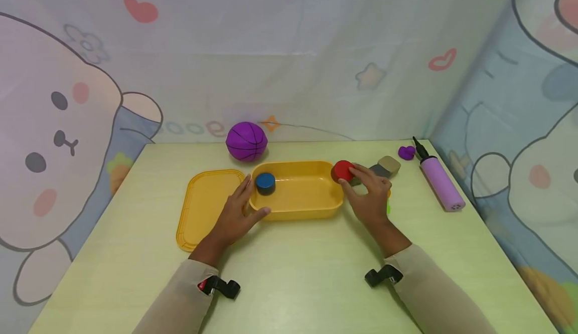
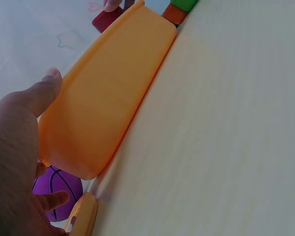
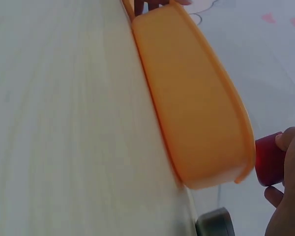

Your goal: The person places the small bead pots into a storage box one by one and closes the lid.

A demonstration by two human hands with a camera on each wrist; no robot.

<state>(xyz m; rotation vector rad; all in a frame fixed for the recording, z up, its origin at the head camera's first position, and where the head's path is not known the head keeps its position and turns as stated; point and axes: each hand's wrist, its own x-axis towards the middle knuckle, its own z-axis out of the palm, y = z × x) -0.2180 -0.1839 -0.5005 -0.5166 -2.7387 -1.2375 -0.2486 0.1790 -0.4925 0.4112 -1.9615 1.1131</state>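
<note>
A yellow bin [image 1: 298, 214] stands mid-table with a blue cylinder [image 1: 265, 183] inside its left end. My left hand [image 1: 235, 217] rests against the bin's left end, thumb along the front rim and fingers extended; the left wrist view shows the thumb [image 2: 46, 88] at the rim. At the bin's right end, my right hand [image 1: 370, 196] pinches a red cylinder [image 1: 343, 170] between thumb and fingers, at about rim height. In the right wrist view the red cylinder [image 3: 270, 160] is just beside the bin's end wall [image 3: 201, 108].
A yellow lid [image 1: 208, 203] lies left of the bin, and a purple ball [image 1: 246, 142] behind it. Beyond my right hand are a dark block [image 1: 380, 170], a tan block [image 1: 389, 164], a purple heart [image 1: 406, 153] and a pink pump [image 1: 442, 184]. Green and orange pieces are partly hidden.
</note>
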